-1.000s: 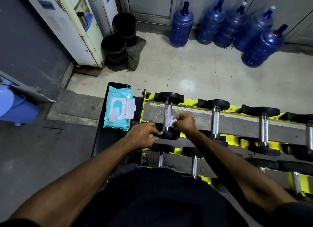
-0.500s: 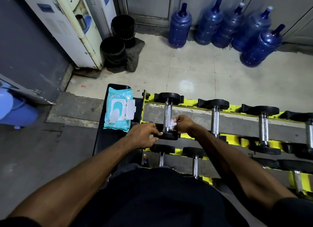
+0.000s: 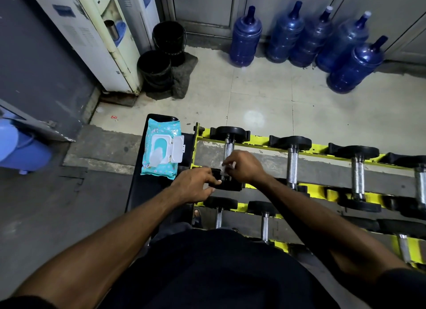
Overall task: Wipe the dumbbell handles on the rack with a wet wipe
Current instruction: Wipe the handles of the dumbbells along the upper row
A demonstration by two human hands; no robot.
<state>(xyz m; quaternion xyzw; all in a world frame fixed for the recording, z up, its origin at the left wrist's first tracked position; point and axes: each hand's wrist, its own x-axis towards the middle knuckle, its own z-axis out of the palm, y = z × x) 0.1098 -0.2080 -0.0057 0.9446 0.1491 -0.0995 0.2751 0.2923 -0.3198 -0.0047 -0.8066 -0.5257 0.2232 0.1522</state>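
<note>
Pale tiled floor (image 3: 265, 96) fills the far half of your view. Five blue plastic water jugs (image 3: 310, 39) stand along the wall at 1 o'clock. Two black buckets (image 3: 156, 69) sit at 11 o'clock, beside a white water dispenser (image 3: 101, 39).

Yellow-framed steel rack (image 3: 322, 167) runs from centre out to 3 o'clock, two tiers visible. Task item is the leftmost top-tier dumbbell (image 3: 230, 132): black round heads, knurled steel handle (image 3: 228, 147). It lies dead centre, handle pointing 12 to 6.

Your right hand (image 3: 244, 168) sits over the near end of that handle, fingers pinching a small white wet wipe (image 3: 224, 169) against the metal. The far half of the handle is bare and in view.

Your left hand (image 3: 196, 185) is at 9 o'clock of the right one, fingers curled, tips gripping the edge of the dumbbell's near head. Hands are close; can't tell if they touch.

More dumbbells of the same build (image 3: 292, 163) sit on the top tier toward 3 o'clock, untouched. Others (image 3: 219, 214) sit on the lower tier at 6 o'clock of your hands.

Teal wet-wipe pack (image 3: 161, 170) lies on a black padded bench (image 3: 147, 193) at 9 o'clock of the rack, just beside it. Its white flip lid (image 3: 178, 148) is open, with one sheet showing at the opening. Your dark shirt (image 3: 207, 274) covers the bottom of the frame.
</note>
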